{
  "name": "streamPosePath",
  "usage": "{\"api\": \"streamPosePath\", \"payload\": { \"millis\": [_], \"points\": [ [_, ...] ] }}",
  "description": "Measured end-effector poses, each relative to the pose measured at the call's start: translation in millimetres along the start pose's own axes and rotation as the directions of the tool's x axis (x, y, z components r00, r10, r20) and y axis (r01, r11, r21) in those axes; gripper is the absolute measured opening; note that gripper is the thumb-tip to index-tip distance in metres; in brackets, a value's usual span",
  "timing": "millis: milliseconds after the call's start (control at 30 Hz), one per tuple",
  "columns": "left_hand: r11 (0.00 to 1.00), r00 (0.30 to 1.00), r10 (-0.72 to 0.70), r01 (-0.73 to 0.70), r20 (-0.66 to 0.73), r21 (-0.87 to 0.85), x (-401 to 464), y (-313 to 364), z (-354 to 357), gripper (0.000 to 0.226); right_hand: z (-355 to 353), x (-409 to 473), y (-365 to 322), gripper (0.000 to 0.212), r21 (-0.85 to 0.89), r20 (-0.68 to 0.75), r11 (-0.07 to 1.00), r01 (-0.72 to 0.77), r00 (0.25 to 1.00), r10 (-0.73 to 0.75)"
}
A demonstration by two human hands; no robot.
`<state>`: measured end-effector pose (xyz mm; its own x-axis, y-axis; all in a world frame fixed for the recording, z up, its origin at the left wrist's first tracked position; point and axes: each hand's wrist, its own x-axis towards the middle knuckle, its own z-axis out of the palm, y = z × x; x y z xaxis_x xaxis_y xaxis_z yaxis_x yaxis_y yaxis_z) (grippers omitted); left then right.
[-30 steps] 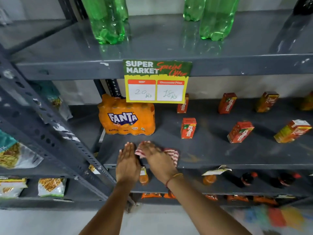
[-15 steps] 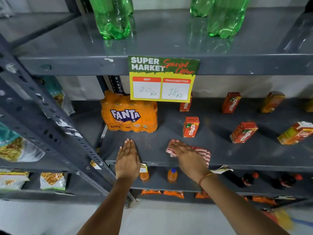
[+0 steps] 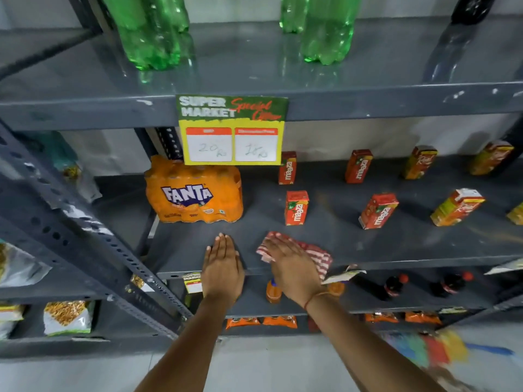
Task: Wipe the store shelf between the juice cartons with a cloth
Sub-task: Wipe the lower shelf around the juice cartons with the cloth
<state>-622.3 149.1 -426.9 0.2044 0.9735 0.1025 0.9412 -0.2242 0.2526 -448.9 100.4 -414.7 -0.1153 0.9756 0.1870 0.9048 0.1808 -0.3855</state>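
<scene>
A red-and-white striped cloth [image 3: 317,254] is pressed flat on the dark grey metal shelf [image 3: 396,244] by the right hand [image 3: 291,267], near the front edge of the shelf. The fingers of this hand are laid together and stretched out over the left part of the cloth; nothing is clamped by them. The left hand [image 3: 222,267] is placed palm down on the same shelf, just to the left of the cloth, with its fingers together and straight, and nothing is held in it. Behind the cloth, a red Maaza juice carton [image 3: 295,207] is seen standing upright, apart from it. To the right of this carton a second red Maaza carton [image 3: 377,210] is seen. An orange shrink-wrapped Fanta pack [image 3: 194,193] is found behind the left hand. A yellow and green price sign [image 3: 232,128] is hung above this pack.
</scene>
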Motion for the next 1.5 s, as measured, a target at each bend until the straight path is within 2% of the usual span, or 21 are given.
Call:
{"api": "streamPosePath", "payload": {
  "millis": [167, 367, 433, 600, 700, 867, 933, 1000, 1067, 1133, 1233, 1500],
  "points": [
    [0.999, 0.999, 0.050, -0.050, 0.004, -0.005, -0.2, 41.9, 16.9, 0.053, -6.6, -1.3, 22.5, 0.070, -0.080, 0.012, 0.996, 0.040, 0.999, -0.040],
    [0.999, 1.000, 0.026, -0.026, 0.004, 0.032, -8.3, 80.5, 26.0, 0.054, -35.3, -11.6, 73.2, 0.074, -0.102, 0.053, 0.992, -0.076, 0.995, 0.082],
    [0.999, 1.000, 0.007, -0.008, 0.021, 0.050, -8.7, 88.6, 27.4, 0.054, -48.4, -15.1, 87.7, 0.072, -0.113, 0.077, 0.988, -0.110, 0.990, 0.119],
    [0.998, 0.999, -0.040, 0.039, 0.022, 0.052, -12.4, 102.9, 29.3, 0.054, -80.0, -24.2, 112.8, 0.052, -0.131, 0.157, 0.974, -0.186, 0.966, 0.205],
    [0.999, 0.999, -0.044, 0.044, -0.006, 0.026, -15.8, 112.8, 29.7, 0.053, -97.1, -34.5, 130.6, 0.055, -0.167, 0.206, 0.962, -0.216, 0.947, 0.248],
    [1.000, 1.000, -0.007, 0.007, 0.009, -0.017, -19.9, 120.7, 31.0, 0.053, -119.3, -41.9, 160.1, 0.048, -0.038, 0.259, 0.950, -0.311, 0.915, 0.310],
    [0.999, 0.999, 0.042, -0.042, 0.023, -0.002, -19.8, 121.4, 32.2, 0.053, -123.0, -40.4, 163.4, 0.048, 0.037, 0.203, 0.936, -0.351, 0.919, 0.337],
    [0.997, 0.996, 0.081, -0.082, 0.031, 0.005, -20.6, 124.0, 33.5, 0.053, -118.3, -42.8, 154.8, 0.054, 0.050, 0.122, 0.959, -0.278, 0.955, 0.270],
    [0.993, 0.993, 0.117, -0.117, 0.035, 0.003, -19.7, 129.1, 34.4, 0.053, -103.4, -49.5, 140.0, 0.064, 0.025, 0.140, 0.993, -0.114, 0.984, 0.110],
    [0.988, 0.987, 0.151, -0.152, 0.054, -0.001, -17.3, 136.2, 36.0, 0.053, -85.9, -56.1, 132.3, 0.068, -0.054, 0.152, 0.999, -0.001, 0.988, 0.009],
    [0.984, 0.981, 0.179, -0.180, 0.073, -0.004, -12.0, 149.2, 39.9, 0.054, -76.4, -58.2, 138.0, 0.064, -0.064, 0.080, 0.998, -0.007, 0.997, 0.013],
    [0.989, 0.976, 0.141, -0.145, 0.168, 0.014, -4.3, 173.9, 45.0, 0.054, -87.4, -71.7, 174.4, 0.073, -0.116, 0.045, 0.988, -0.099, 0.994, 0.104]
  ]
}}
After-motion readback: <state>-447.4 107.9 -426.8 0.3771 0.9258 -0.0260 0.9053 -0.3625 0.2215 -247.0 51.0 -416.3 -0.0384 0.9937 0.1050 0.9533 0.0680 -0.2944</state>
